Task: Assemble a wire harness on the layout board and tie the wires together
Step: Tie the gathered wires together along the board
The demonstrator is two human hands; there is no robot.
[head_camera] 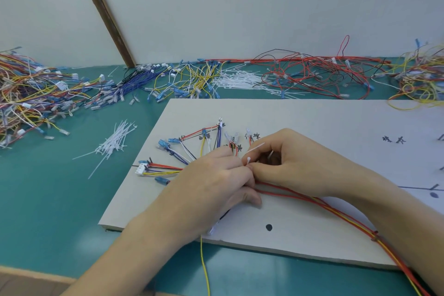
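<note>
Your left hand (211,182) and right hand (286,161) both pinched one white tie (252,151) around the wires (300,193) on one board (312,122)

Fanned coloured wires (192,151) on layout board (312,122)

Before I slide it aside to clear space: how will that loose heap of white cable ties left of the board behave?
The cable ties would likely scatter, since they lie unbundled and crisscrossed. They look thin and light, and probably slide easily on the smooth green mat.
</note>
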